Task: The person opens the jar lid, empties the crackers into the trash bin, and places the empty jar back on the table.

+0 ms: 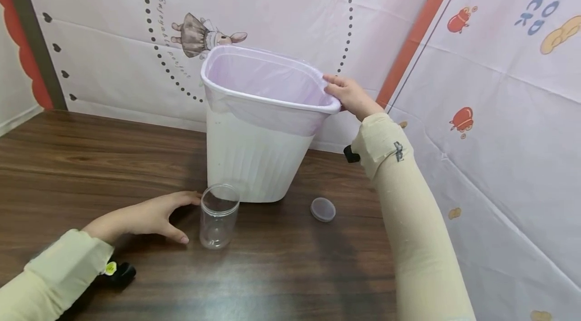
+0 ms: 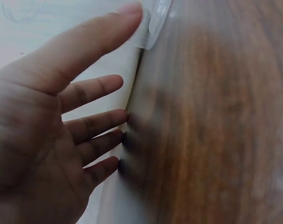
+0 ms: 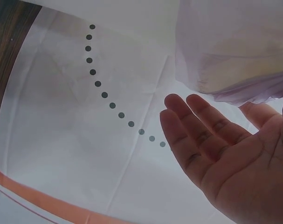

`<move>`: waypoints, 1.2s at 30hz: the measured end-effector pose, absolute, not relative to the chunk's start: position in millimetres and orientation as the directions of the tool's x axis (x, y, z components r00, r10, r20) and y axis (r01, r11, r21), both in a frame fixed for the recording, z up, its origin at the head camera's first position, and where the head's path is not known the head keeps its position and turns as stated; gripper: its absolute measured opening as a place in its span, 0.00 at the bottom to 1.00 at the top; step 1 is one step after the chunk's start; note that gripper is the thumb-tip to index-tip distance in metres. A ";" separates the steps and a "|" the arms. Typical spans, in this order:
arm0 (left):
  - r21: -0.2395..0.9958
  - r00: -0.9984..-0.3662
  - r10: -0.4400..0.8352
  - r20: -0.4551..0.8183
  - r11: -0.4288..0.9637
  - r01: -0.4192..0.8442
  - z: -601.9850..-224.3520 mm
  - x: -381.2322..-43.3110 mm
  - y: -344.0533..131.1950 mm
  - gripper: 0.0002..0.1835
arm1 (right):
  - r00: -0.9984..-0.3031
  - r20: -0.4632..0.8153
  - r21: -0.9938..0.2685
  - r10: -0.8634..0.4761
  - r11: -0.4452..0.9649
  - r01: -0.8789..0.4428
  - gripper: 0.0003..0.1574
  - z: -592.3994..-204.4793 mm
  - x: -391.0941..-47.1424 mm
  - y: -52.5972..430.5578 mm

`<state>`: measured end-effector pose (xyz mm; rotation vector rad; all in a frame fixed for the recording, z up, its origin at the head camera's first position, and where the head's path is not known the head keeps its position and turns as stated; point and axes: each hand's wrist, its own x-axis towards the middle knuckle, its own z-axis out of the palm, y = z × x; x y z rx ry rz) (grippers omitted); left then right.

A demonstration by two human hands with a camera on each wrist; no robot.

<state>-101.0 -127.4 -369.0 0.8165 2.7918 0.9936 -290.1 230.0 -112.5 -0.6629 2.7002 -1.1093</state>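
A white trash bin [image 1: 254, 154] with a translucent purple liner bag [image 1: 268, 76] folded over its rim stands on the wooden table. My right hand [image 1: 351, 96] holds the bin's right rim; in the right wrist view its palm and fairly straight fingers [image 3: 192, 135] show beside the overhanging liner. A clear, lidless plastic jar [image 1: 219, 225] is upright in front of the bin. My left hand [image 1: 152, 217] is beside the jar's left side, thumb and fingers spread, with nothing in its grasp. In the left wrist view its fingertips are low by the tabletop.
A round translucent lid [image 1: 323, 209] lies on the brown wooden table [image 1: 290, 280], right of the jar. Behind the bin hangs a printed white cloth [image 1: 281, 3] with a rabbit and dotted lines. Another printed cloth [image 1: 508, 159] borders the right side.
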 end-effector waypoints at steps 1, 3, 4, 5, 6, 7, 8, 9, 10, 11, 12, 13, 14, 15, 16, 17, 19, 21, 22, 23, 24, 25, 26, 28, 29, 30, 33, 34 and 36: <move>0.595 -0.854 0.508 0.115 0.653 0.468 -369.7 -101.2 -127.9 0.43 | -0.893 0.036 -0.698 -0.449 0.628 -0.344 0.32 -112.8 -289.6 229.9; 0.583 -0.851 0.512 0.120 0.657 0.478 -371.0 -101.4 -128.7 0.43 | -0.894 0.046 -0.696 -0.445 0.628 -0.348 0.32 -114.0 -289.6 229.9; 0.580 -0.851 0.512 0.120 0.659 0.479 -371.7 -101.5 -128.9 0.43 | -0.895 0.049 -0.696 -0.444 0.628 -0.349 0.32 -114.6 -289.7 230.1; 0.577 -0.852 0.510 0.117 0.663 0.477 -372.1 -101.5 -128.9 0.43 | -0.895 0.051 -0.698 -0.443 0.625 -0.349 0.32 -115.0 -289.8 230.4; 0.578 -0.853 0.510 0.113 0.665 0.473 -372.3 -101.5 -128.8 0.43 | -0.895 0.052 -0.700 -0.443 0.623 -0.349 0.32 -115.4 -289.9 230.7; 0.582 -0.854 0.509 0.106 0.664 0.469 -372.3 -101.1 -128.9 0.43 | -0.895 0.054 -0.703 -0.443 0.620 -0.349 0.32 -116.2 -289.8 231.0; 0.586 -0.856 0.508 0.098 0.666 0.462 -372.0 -100.8 -129.0 0.43 | -0.894 0.054 -0.702 -0.446 0.619 -0.351 0.32 -116.8 -289.9 231.3; 0.590 -0.857 0.507 0.090 0.666 0.456 -371.7 -100.5 -129.0 0.43 | -0.894 0.056 -0.704 -0.445 0.617 -0.351 0.32 -117.3 -289.7 231.5; 0.592 -0.858 0.507 0.086 0.666 0.453 -371.5 -100.3 -128.9 0.43 | -0.893 0.058 -0.707 -0.445 0.614 -0.352 0.32 -117.5 -289.5 231.7; 0.593 -0.857 0.508 0.085 0.665 0.453 -371.3 -100.3 -128.8 0.43 | -0.893 0.061 -0.707 -0.445 0.612 -0.354 0.32 -117.6 -289.3 232.0; 0.596 -0.856 0.510 0.084 0.663 0.454 -371.3 -100.3 -128.9 0.43 | -0.893 0.063 -0.708 -0.446 0.610 -0.355 0.31 -117.7 -289.3 232.1; 0.596 -0.854 0.513 0.085 0.660 0.456 -371.5 -100.2 -129.0 0.43 | -0.891 0.065 -0.707 -0.449 0.610 -0.358 0.31 -117.7 -289.2 232.2; 0.594 -0.852 0.516 0.087 0.660 0.460 -371.7 -100.2 -129.1 0.42 | -0.890 0.064 -0.705 -0.452 0.611 -0.361 0.31 -117.6 -289.5 232.3; 0.592 -0.850 0.519 0.091 0.658 0.465 -372.0 -100.0 -129.1 0.42 | -0.890 0.063 -0.704 -0.452 0.612 -0.361 0.31 -117.5 -289.7 232.4; 0.590 -0.850 0.518 0.091 0.660 0.465 -372.3 -99.8 -129.2 0.41 | -0.889 0.062 -0.703 -0.454 0.613 -0.362 0.31 -117.2 -289.7 232.6; 0.592 -0.848 0.521 0.094 0.656 0.468 -372.7 -99.8 -129.3 0.41 | -0.888 0.060 -0.701 -0.455 0.615 -0.362 0.31 -117.0 -289.9 232.7; 0.597 -0.846 0.525 0.093 0.651 0.469 -373.6 -99.6 -129.1 0.41 | -0.888 0.056 -0.696 -0.456 0.620 -0.362 0.32 -116.8 -290.3 233.0; 0.605 -0.849 0.522 0.083 0.651 0.459 -374.3 -99.1 -128.4 0.42 | -0.890 0.054 -0.698 -0.453 0.620 -0.358 0.32 -116.5 -290.4 233.4; 0.611 -0.852 0.518 0.075 0.651 0.450 -375.1 -98.6 -128.3 0.42 | -0.890 0.053 -0.700 -0.454 0.618 -0.357 0.32 -117.1 -290.7 233.3; 0.619 -0.849 0.523 0.075 0.643 0.451 -375.8 -98.2 -128.3 0.43 | -0.888 0.053 -0.701 -0.456 0.617 -0.359 0.32 -117.8 -291.1 233.2; 0.623 -0.849 0.523 0.072 0.641 0.448 -376.5 -97.7 -128.1 0.43 | -0.887 0.053 -0.701 -0.458 0.615 -0.360 0.32 -118.5 -291.4 233.2; 0.626 -0.851 0.521 0.067 0.642 0.443 -377.0 -97.1 -127.9 0.43 | -0.886 0.055 -0.704 -0.460 0.612 -0.361 0.32 -119.2 -291.6 233.3; 0.628 -0.850 0.522 0.069 0.639 0.444 -377.4 -96.8 -127.8 0.43 | -0.886 0.056 -0.706 -0.461 0.609 -0.361 0.32 -119.9 -291.5 233.6; 0.632 -0.847 0.527 0.073 0.632 0.448 -377.6 -96.6 -127.7 0.42 | -0.883 0.065 -0.708 -0.465 0.603 -0.369 0.32 -121.8 -291.9 234.7; 0.630 -0.845 0.530 0.075 0.631 0.452 -377.3 -96.7 -127.6 0.42 | -0.884 0.069 -0.707 -0.463 0.602 -0.370 0.32 -122.5 -291.9 235.5; 0.629 -0.844 0.531 0.074 0.632 0.452 -377.0 -96.8 -127.6 0.42 | -0.884 0.074 -0.709 -0.461 0.599 -0.372 0.33 -123.2 -291.9 236.2; 0.624 -0.842 0.534 0.075 0.633 0.457 -374.9 -97.5 -127.7 0.42 | -0.889 0.092 -0.717 -0.449 0.589 -0.372 0.33 -124.3 -291.7 238.3; 0.620 -0.842 0.534 0.077 0.636 0.460 -374.2 -97.8 -127.8 0.41 | -0.890 0.098 -0.720 -0.444 0.586 -0.372 0.33 -124.3 -291.6 238.9; 0.617 -0.841 0.535 0.081 0.636 0.464 -372.7 -98.4 -128.0 0.41 | -0.893 0.111 -0.728 -0.436 0.576 -0.372 0.33 -123.8 -291.2 239.3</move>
